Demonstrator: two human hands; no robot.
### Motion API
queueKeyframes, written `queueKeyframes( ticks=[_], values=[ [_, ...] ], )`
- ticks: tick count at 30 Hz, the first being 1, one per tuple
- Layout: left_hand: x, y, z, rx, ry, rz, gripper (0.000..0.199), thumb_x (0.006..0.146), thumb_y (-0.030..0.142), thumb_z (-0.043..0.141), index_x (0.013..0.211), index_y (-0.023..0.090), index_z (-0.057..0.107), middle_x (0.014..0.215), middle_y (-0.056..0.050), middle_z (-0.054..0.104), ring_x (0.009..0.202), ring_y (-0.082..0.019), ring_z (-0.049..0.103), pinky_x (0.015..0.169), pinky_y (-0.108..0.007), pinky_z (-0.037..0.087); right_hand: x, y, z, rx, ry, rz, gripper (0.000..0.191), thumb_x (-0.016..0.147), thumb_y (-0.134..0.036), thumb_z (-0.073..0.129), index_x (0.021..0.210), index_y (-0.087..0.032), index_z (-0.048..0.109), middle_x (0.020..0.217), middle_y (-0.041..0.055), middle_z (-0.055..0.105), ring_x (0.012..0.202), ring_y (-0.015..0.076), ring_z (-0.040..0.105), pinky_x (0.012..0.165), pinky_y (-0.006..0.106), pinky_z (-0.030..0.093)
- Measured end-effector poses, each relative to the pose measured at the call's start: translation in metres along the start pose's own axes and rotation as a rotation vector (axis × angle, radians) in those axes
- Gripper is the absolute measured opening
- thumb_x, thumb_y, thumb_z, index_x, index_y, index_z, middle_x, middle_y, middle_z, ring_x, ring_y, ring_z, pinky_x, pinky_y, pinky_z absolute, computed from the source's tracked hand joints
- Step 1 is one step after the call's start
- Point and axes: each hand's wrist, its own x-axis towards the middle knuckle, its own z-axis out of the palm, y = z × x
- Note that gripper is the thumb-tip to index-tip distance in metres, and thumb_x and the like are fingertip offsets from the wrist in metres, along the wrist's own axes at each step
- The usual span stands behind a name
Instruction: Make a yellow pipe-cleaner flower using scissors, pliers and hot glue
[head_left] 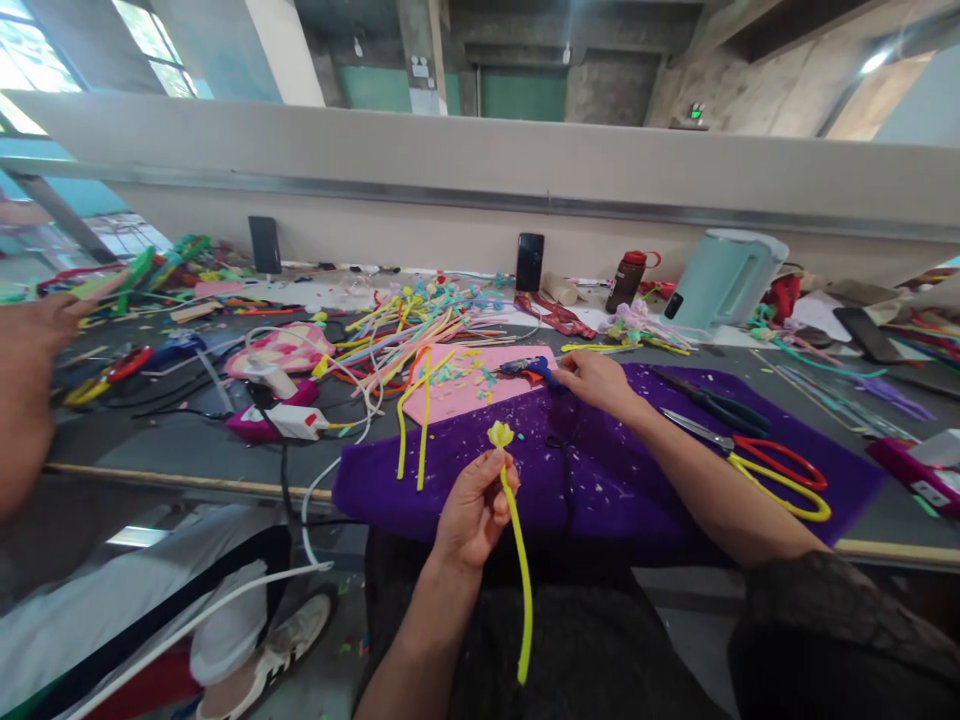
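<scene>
Upright in my left hand (476, 505) is a yellow-green pipe-cleaner flower (500, 434), pinched just below its small petalled head. Its long fuzzy stem (523, 590) hangs down over my lap. My right hand (596, 382) reaches forward over the table, its fingers closed at the handle of a blue glue gun (534, 368). The glue gun's nozzle points left above a pink sheet (450, 405) strewn with small coloured scraps. Two yellow pipe cleaners (424, 430) lie across the sheet's left side and onto the purple cloth (480, 510).
On the right of the cloth lie red-and-yellow scissors (780, 475) and dark-handled pliers (720, 405). Behind are a pipe-cleaner pile (420, 330), a phone (529, 262), a bottle (630, 280) and a teal jug (727, 280). A power strip (296, 420) with cables sits left, near another person's arm (26, 400).
</scene>
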Motion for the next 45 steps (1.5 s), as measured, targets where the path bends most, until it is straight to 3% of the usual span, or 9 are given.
queueKeyframes(
  ticks=[7, 15, 19, 26, 33, 40, 45],
  values=[
    [0.001, 0.001, -0.006, -0.083, -0.037, -0.027, 0.010, 0.077, 0.020, 0.058, 0.075, 0.011, 0.058, 0.055, 0.001, 0.056, 0.031, 0.000, 0.041, 0.029, -0.008, 0.037, 0.011, 0.007, 0.033, -0.128, -0.097, 0.030, 0.041, 0.078, -0.051, 0.049, 0.094, -0.017, 0.062, 0.096, 0.0108, 0.064, 0.082, 0.0232, 0.060, 0.063, 0.027, 0.040],
    [-0.005, 0.004, -0.010, -0.071, -0.008, -0.002, 0.010, 0.076, 0.021, 0.060, 0.076, 0.011, 0.057, 0.056, 0.002, 0.056, 0.032, 0.000, 0.042, 0.030, -0.008, 0.037, 0.000, 0.006, 0.029, -0.138, -0.033, -0.018, 0.038, 0.084, -0.045, 0.046, 0.107, -0.018, 0.058, 0.108, 0.0104, 0.060, 0.093, 0.0220, 0.057, 0.069, 0.026, 0.040],
    [-0.016, 0.014, -0.017, -0.046, 0.017, 0.101, 0.011, 0.074, 0.022, 0.062, 0.074, 0.012, 0.056, 0.057, 0.002, 0.055, 0.032, 0.001, 0.041, 0.030, -0.008, 0.037, -0.005, -0.003, 0.024, -0.095, 0.016, -0.106, 0.029, 0.088, -0.036, 0.042, 0.107, -0.020, 0.058, 0.106, 0.0062, 0.062, 0.091, 0.0186, 0.058, 0.071, 0.025, 0.039],
    [-0.025, 0.031, -0.029, -0.033, 0.069, 0.242, 0.013, 0.073, 0.023, 0.063, 0.075, 0.012, 0.056, 0.058, 0.002, 0.055, 0.033, 0.001, 0.041, 0.029, -0.007, 0.036, 0.008, -0.034, 0.030, -0.052, -0.013, -0.296, 0.024, 0.087, -0.030, 0.043, 0.096, -0.023, 0.064, 0.099, 0.0024, 0.066, 0.087, 0.0169, 0.059, 0.072, 0.024, 0.039],
    [-0.025, 0.031, -0.037, -0.014, 0.081, 0.277, 0.016, 0.071, 0.025, 0.065, 0.073, 0.011, 0.057, 0.058, 0.002, 0.055, 0.033, 0.001, 0.039, 0.028, -0.007, 0.034, 0.031, -0.063, 0.043, -0.087, -0.106, -0.444, 0.026, 0.087, -0.025, 0.042, 0.097, -0.020, 0.065, 0.101, 0.0045, 0.066, 0.092, 0.0182, 0.058, 0.073, 0.025, 0.038],
    [-0.025, 0.030, -0.037, -0.015, 0.095, 0.257, 0.017, 0.070, 0.025, 0.066, 0.073, 0.012, 0.055, 0.058, 0.003, 0.056, 0.033, 0.001, 0.040, 0.028, -0.007, 0.034, 0.036, -0.068, 0.049, -0.124, -0.265, -0.627, 0.026, 0.083, -0.020, 0.048, 0.103, -0.024, 0.064, 0.101, 0.0042, 0.064, 0.092, 0.0185, 0.058, 0.071, 0.024, 0.037],
    [-0.024, 0.029, -0.037, 0.008, 0.099, 0.264, 0.018, 0.069, 0.026, 0.067, 0.071, 0.012, 0.055, 0.058, 0.003, 0.056, 0.033, 0.001, 0.041, 0.029, -0.007, 0.033, 0.036, -0.070, 0.057, -0.107, -0.306, -0.646, 0.020, 0.084, -0.019, 0.047, 0.092, -0.015, 0.064, 0.095, 0.0114, 0.064, 0.088, 0.0210, 0.058, 0.067, 0.025, 0.038]
  ],
)
